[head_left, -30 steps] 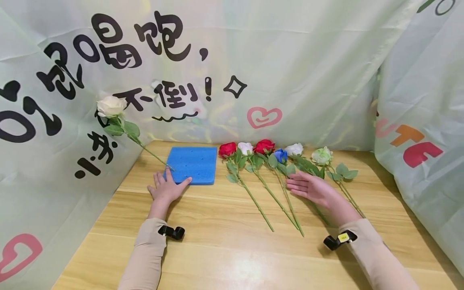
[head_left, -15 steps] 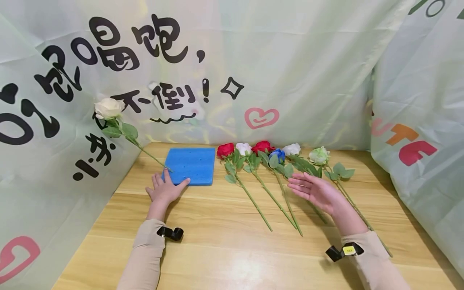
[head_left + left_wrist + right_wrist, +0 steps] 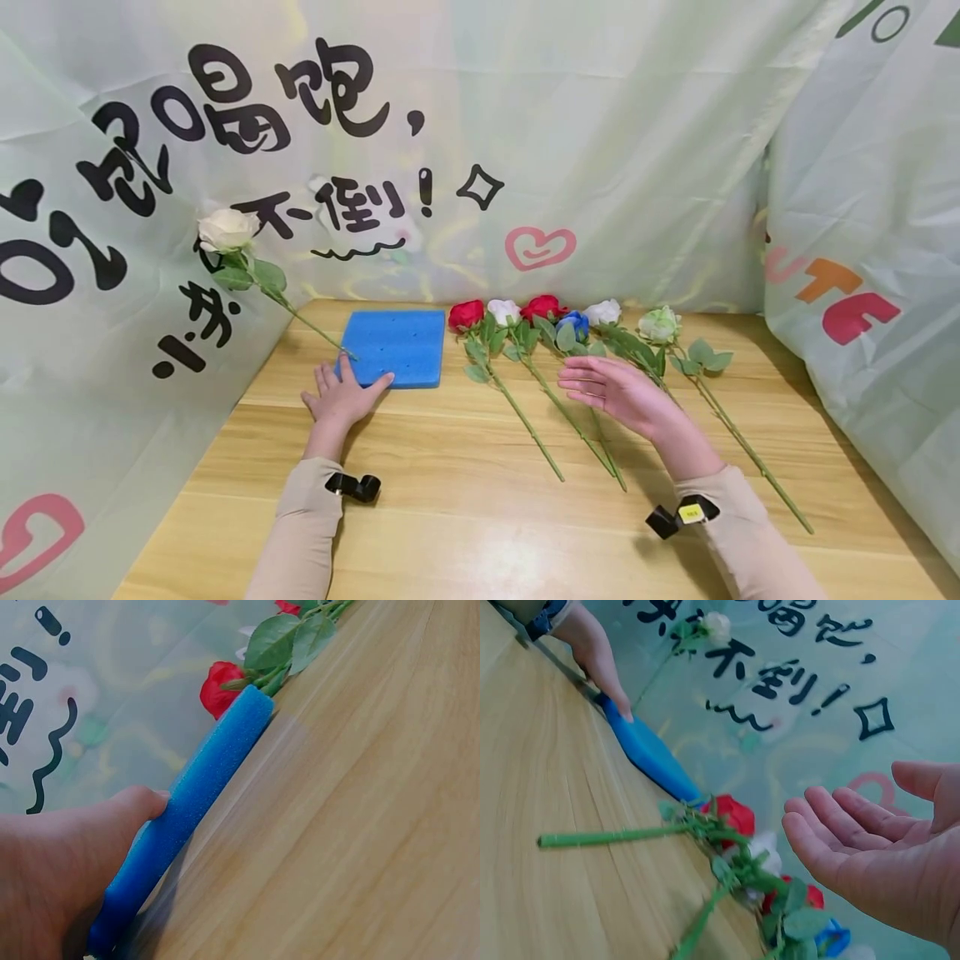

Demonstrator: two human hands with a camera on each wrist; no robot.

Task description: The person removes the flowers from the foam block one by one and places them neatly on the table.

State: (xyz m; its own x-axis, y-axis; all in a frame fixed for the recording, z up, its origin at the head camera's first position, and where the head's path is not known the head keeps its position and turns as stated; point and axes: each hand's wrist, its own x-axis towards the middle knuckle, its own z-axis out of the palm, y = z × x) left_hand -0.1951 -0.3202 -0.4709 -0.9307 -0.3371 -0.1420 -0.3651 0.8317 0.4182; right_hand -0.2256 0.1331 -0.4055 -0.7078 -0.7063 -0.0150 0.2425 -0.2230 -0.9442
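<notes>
A square blue foam block [image 3: 397,350] lies on the table, with small holes in its top. My left hand [image 3: 345,403] rests with spread fingers at its near left corner, and in the left wrist view the thumb [image 3: 142,804] presses on the foam's top. One cream-white rose [image 3: 228,230] stands in the foam's left part, tilted to the left. My right hand [image 3: 618,396] hovers with straight fingers over the blue rose's stem, palm facing left, holding nothing. The blue rose [image 3: 573,325] lies between a red rose [image 3: 543,307] and a white rose [image 3: 603,312].
Further left in the row lie another red rose [image 3: 467,316] and a pale pink-white rose [image 3: 504,312]. A pale green rose [image 3: 660,323] lies at the right end. Stems point toward the front of the wooden table [image 3: 465,533]. Printed cloth [image 3: 637,150] hangs behind and at both sides.
My right hand has moved left, from near the white rose's stem to over the blue rose's stem. The left hand stays on the foam, and the roses lie as before.
</notes>
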